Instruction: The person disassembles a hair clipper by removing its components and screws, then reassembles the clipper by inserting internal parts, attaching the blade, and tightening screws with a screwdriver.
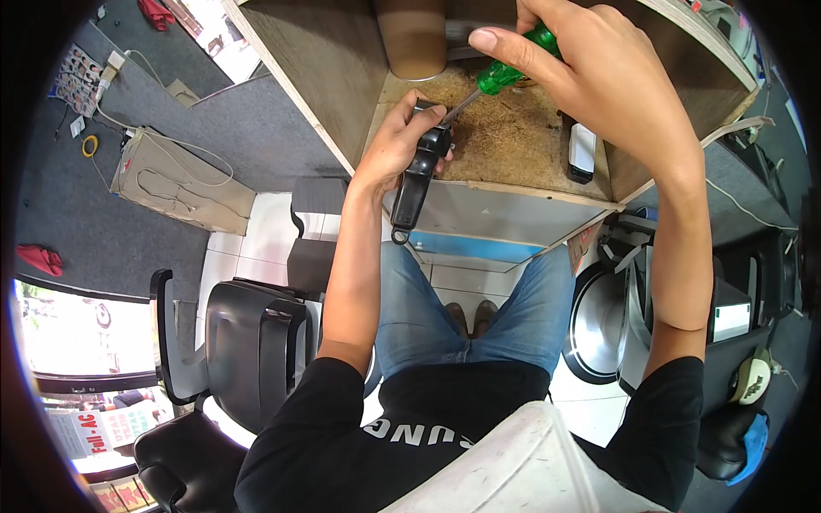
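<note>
My left hand (392, 147) is closed around a black hair clipper (414, 190), its hanging loop pointing down toward my lap. A screwdriver (499, 78) with a green handle sits in the closed fingers of my right hand (609, 70). Its shaft slants down to the left, and the tip meets the clipper's head close to my left thumb. Exactly where the tip rests is hidden. Both hands are over a worn wooden shelf (505, 158) inside an open cabinet.
A white-and-black oblong object (582, 152) lies at the shelf's right side. Behind my hands stands a brown cylinder (412, 38). To the left are a black chair (248, 350) and a cardboard box (175, 181) with cables. A round metal base (596, 323) is at right.
</note>
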Motion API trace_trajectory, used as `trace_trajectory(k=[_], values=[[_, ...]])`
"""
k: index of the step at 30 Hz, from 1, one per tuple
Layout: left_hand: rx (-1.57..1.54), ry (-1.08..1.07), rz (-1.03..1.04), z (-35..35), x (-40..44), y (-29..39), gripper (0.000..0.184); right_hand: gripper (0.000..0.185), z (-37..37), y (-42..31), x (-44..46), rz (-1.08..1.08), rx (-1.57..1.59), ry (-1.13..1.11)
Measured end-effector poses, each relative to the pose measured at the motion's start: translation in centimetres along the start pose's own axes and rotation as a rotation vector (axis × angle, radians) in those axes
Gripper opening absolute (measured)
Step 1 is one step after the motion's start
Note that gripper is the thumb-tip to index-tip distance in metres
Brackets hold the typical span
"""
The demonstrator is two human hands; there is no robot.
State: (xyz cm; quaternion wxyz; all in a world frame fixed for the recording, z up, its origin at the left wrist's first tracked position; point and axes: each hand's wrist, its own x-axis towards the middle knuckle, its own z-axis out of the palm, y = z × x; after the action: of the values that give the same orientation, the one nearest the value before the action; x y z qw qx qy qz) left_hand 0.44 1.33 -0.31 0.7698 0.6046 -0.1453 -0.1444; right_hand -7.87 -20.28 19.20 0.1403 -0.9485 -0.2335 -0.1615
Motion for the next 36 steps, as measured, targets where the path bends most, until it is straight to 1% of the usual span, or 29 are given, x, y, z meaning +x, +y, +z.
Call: trace_trajectory(k=[2, 3, 5, 6, 8, 9, 11, 12, 14, 15, 17, 18, 20, 21, 23, 24, 26, 27, 29, 30, 32, 34, 35, 36], values=[[0.002, -0.003, -0.004, 0.0, 0.1, 0.0, 0.023, 0.035, 1.1, 0.1, -0.1, 0.0, -0.011, 0.09], [0.003, -0.003, -0.006, -0.1, 0.1, 0.0, 0.023, 0.035, 1.7, -0.6, -0.5, -0.041, 0.008, 0.171], [0.007, -0.013, 0.0, -0.1, 0.0, 0.1, 0.023, 0.035, 1.1, -1.5, -0.2, 0.009, 0.056, 0.107], [0.009, -0.019, 0.003, 0.0, 0.0, 0.1, 0.023, 0.035, -0.6, -2.0, 0.5, 0.1, 0.083, -0.038], [0.003, -0.015, -0.002, 0.0, 0.0, 0.1, 0.022, 0.036, -1.2, -2.1, 0.3, 0.114, 0.114, -0.099], [0.0, -0.012, -0.005, -0.1, 0.0, 0.0, 0.022, 0.036, -0.5, -2.1, -0.4, 0.037, 0.119, -0.016], [-0.006, -0.011, -0.006, -0.2, 0.1, -0.1, 0.022, 0.038, -0.7, -2.5, -0.2, 0.129, 0.12, -0.052], [-0.009, -0.011, -0.007, -0.2, 0.1, -0.2, 0.022, 0.038, -1.9, -4.4, 1.3, 0.3, 0.117, -0.172], [-0.011, -0.013, 0.0, -0.2, 0.1, -0.1, 0.022, 0.039, -1.7, -3.7, 1.8, 0.328, 0.092, -0.192], [-0.012, -0.016, 0.004, -0.1, 0.1, -0.1, 0.021, 0.039, -0.2, -0.7, 0.8, 0.184, 0.072, -0.094], [-0.035, -0.026, -0.01, -0.3, 0.2, -0.2, 0.021, 0.039, 0.0, 0.3, -0.2, 0.022, 0.143, -0.004], [-0.045, -0.03, -0.017, -0.4, 0.2, -0.2, 0.021, 0.039, -1.2, -0.9, -1.0, 0.004, 0.234, -0.013], [-0.04, -0.035, -0.012, -0.4, 0.2, -0.2, 0.021, 0.038, -2.3, -3.0, -0.3, 0.117, 0.231, -0.107], [-0.038, -0.039, -0.011, -0.4, 0.2, -0.2, 0.021, 0.038, -2.3, -4.6, 1.2, 0.249, 0.135, -0.192], [-0.025, -0.027, -0.008, -0.2, 0.1, -0.2, 0.021, 0.038, -1.5, -3.6, 1.8, 0.297, 0.024, -0.191], [-0.018, -0.02, -0.007, -0.2, 0.1, -0.2, 0.022, 0.037, 0.0, -0.7, 1.0, 0.21, 0.013, -0.108], [-0.015, -0.017, -0.004, -0.2, 0.1, -0.2, 0.022, 0.036, 0.2, -0.2, 0.6, 0.171, 0.065, -0.026], [-0.013, -0.015, -0.002, -0.2, 0.1, -0.2, 0.022, 0.036, -0.8, -2.2, 1.0, 0.219, 0.128, -0.027], [-0.014, -0.015, -0.006, -0.1, 0.0, -0.1, 0.022, 0.035, -1.4, -2.9, 1.1, 0.222, 0.164, -0.07], [-0.014, -0.016, -0.008, -0.1, 0.0, -0.1, 0.022, 0.035, -1.5, -2.3, 0.8, 0.178, 0.138, -0.111], [-0.023, -0.02, -0.015, -0.3, 0.3, -0.2, 0.022, 0.035, -1.1, -0.8, 0.4, 0.116, 0.101, -0.109], [-0.026, -0.015, -0.019, -0.3, 0.2, -0.2, 0.022, 0.036, -0.1, -0.6, 0.3, 0.077, 0.084, -0.023], [-0.025, -0.01, -0.02, -0.1, 0.1, -0.1, 0.022, 0.037, -0.5, -0.8, 0.4, 0.217, 0.098, -0.086], [-0.024, -0.005, -0.021, 0.0, 0.0, 0.0, 0.021, 0.038, -1.7, -3.4, 1.2, 0.357, 0.111, -0.15]])
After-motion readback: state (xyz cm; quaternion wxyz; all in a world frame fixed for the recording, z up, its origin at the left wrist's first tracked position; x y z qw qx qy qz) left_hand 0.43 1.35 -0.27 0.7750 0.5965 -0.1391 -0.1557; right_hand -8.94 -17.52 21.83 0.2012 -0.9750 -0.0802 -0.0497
